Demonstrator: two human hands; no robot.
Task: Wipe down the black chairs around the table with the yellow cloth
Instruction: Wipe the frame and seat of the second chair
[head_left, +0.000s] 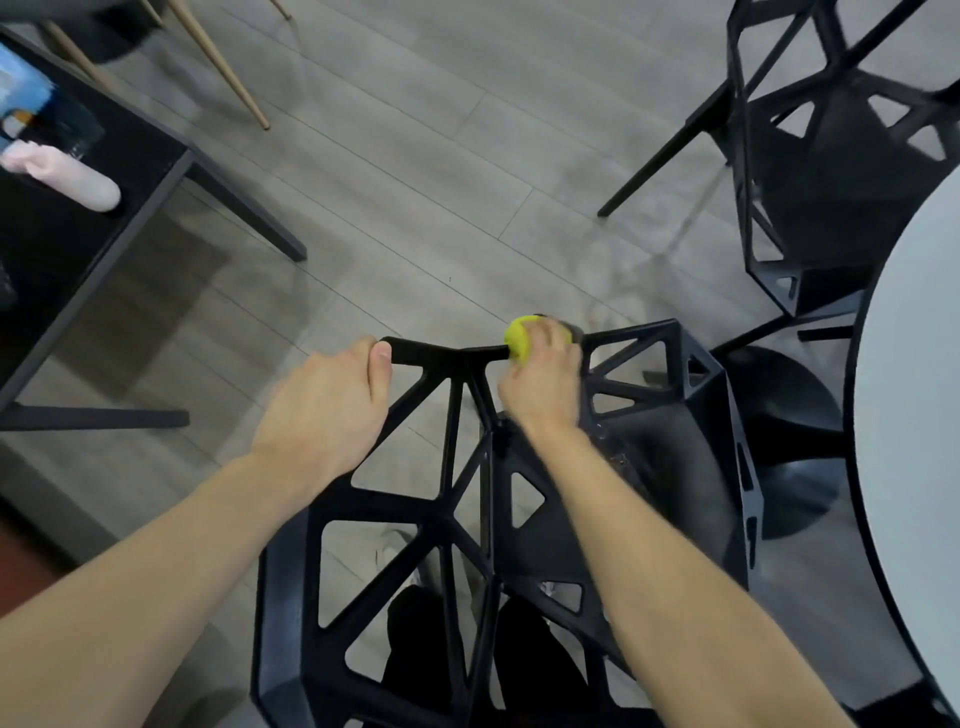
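Keep your left hand gripping the black chair rail, right hand clutching yellow cloth w/ firm strokes along it.

Both my forearms bare, reaching forward toward 12 o'clock. My left hand at 11, palm down, fingers wrapped over and out of sight, thumb lying flat along the top. My right hand at 1, fingers curled tight, knuckles up, slightly blurred.
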